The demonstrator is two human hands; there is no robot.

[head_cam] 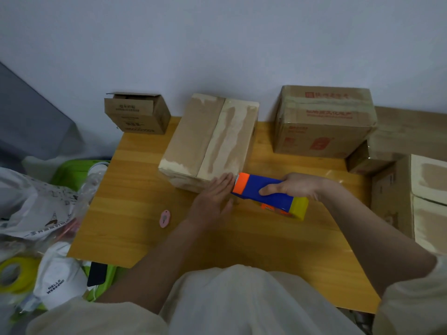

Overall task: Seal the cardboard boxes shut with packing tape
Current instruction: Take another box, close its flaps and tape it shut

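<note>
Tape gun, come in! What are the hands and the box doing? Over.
Right hand grips tape gun at box's near edge. Left hand flat, fingers pressing the box. Pink cutter lies clear on table.

Plain brown cardboard box w/ closed flaps (209, 141) sits mid-table on the wooden table (135, 213), towards the far edge. Left hand (212, 199) lies flat against its near right corner; right hand (294, 187) just right of that, wrapped round the blue-orange-yellow tape dispenser (268, 195), whose nose meets the box corner. Small open-topped carton (136, 113) at far left corner; red-printed taped carton (324, 122) far right — more stacked cardboard boxes (408, 187) beyond the right edge. Small pink oval cutter (165, 218) on the table left of the left hand. Yellow tape roll (13, 274) off-table, near left.
</note>
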